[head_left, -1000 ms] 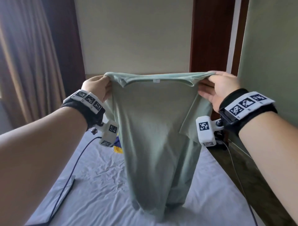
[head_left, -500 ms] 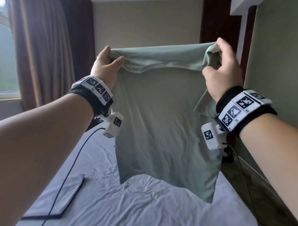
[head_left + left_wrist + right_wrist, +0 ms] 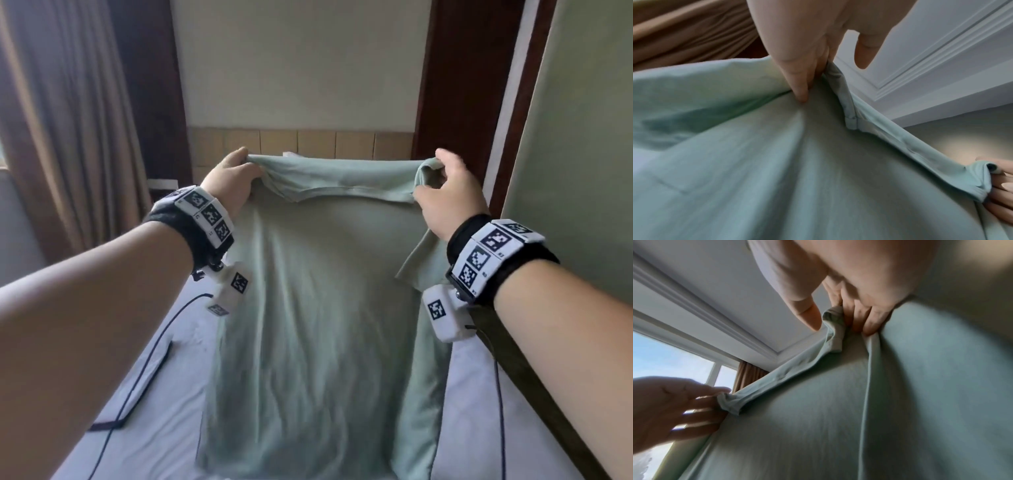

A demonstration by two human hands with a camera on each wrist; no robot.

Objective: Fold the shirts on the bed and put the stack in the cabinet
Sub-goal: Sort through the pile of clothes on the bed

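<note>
Now L hand (image 3: 230, 183) & R hand (image 3: 445, 195) each pinch green shirt (image 3: 318, 308) shoulders, hem over bed (image 3: 154, 394).

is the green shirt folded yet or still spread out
Spread out, unfolded. The left hand and right hand pinch the green shirt at its shoulders, its body draping full-length toward the bed.

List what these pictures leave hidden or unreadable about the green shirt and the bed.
- Green shirt hem: cut off by the head view's bottom edge, lower cloth motion-blurred.
- Shirt's left sleeve: hidden behind the left hand and forearm.
- Bed under the shirt: covered by it, so other shirts cannot be seen.
- Right hand fingers: tips buried in cloth folds in the right wrist view.
- Cabinet: not identifiable in any view.
</note>
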